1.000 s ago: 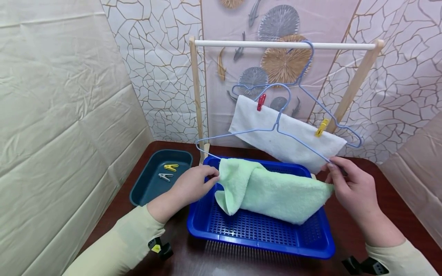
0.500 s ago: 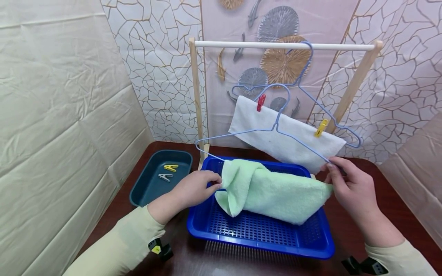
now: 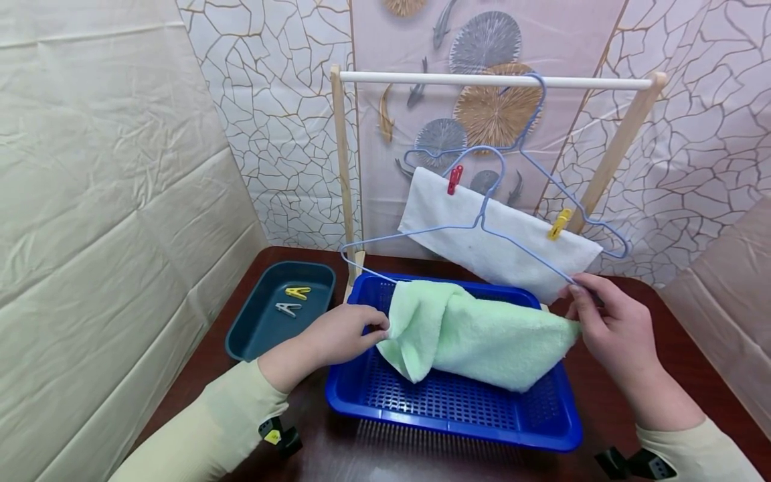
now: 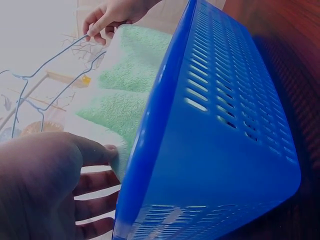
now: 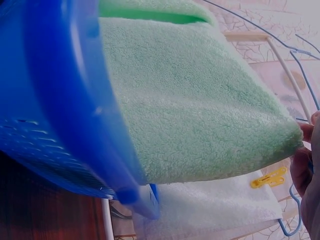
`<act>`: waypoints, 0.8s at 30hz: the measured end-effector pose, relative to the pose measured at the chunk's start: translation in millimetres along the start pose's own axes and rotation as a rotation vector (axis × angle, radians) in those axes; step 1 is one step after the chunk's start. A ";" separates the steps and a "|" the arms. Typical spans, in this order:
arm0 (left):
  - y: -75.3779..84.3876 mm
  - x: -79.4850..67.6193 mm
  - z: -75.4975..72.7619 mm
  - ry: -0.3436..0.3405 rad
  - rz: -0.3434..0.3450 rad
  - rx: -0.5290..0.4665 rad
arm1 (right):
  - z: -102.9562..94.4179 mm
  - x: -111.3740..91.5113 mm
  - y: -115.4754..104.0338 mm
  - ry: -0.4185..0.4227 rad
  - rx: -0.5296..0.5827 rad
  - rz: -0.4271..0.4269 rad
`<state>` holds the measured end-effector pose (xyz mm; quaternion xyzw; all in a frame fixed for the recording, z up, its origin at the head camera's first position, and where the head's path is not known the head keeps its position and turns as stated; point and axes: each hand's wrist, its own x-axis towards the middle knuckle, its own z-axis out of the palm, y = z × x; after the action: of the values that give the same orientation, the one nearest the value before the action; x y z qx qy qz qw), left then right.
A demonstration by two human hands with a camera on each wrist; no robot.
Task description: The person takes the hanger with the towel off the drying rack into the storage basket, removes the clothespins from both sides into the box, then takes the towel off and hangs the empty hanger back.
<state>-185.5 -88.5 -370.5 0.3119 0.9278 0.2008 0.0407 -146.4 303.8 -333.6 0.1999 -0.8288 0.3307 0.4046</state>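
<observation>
A light green towel [image 3: 500, 341] is draped over the lower bar of a blue wire hanger [image 3: 481, 221], hanging over the blue basket [image 3: 448, 426]. My left hand [image 3: 343, 335] pinches the towel's left edge between thumb and fingers. That left part is folded and bunched, and the hanger's left end sticks out bare beyond it. My right hand [image 3: 617, 328] grips the hanger's right end, right at the towel's corner. In the left wrist view, the left thumb lies on the towel [image 4: 130, 65] beside the basket rim.
Behind, a wooden rack with a white rod [image 3: 421, 78] bears another blue hanger [image 3: 533, 120] with a white towel [image 3: 506, 234], clipped by red [image 3: 454, 180] and yellow [image 3: 559, 224] clothespins. A teal tray [image 3: 249, 328] at left contains yellow [image 3: 298, 292] and white [image 3: 288, 308] clothespins.
My left hand has moved a little right and down, taking the towel's left edge with it, so more of the hanger's left end shows. The right hand stays nearly still.
</observation>
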 end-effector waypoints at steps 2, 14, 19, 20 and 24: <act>-0.1 -0.4 0.7 -0.008 0.001 0.004 | 0.0 0.0 0.2 0.000 0.001 0.002; 0.2 -3.8 2.1 -0.053 0.001 0.031 | 0.4 -1.0 0.8 -0.007 0.004 -0.007; -1.2 -4.4 3.0 -0.065 0.004 0.027 | 1.2 -0.6 0.7 -0.009 -0.012 -0.004; -1.5 -4.4 3.2 -0.065 0.006 0.026 | 1.4 -0.4 0.6 -0.010 -0.012 -0.002; -2.4 -4.6 3.8 -0.065 0.011 0.028 | 2.5 -0.2 0.2 -0.011 -0.003 0.004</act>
<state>-182.4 -91.7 -375.2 0.3239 0.9269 0.1776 0.0656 -147.7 302.2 -335.0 0.1997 -0.8319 0.3292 0.3996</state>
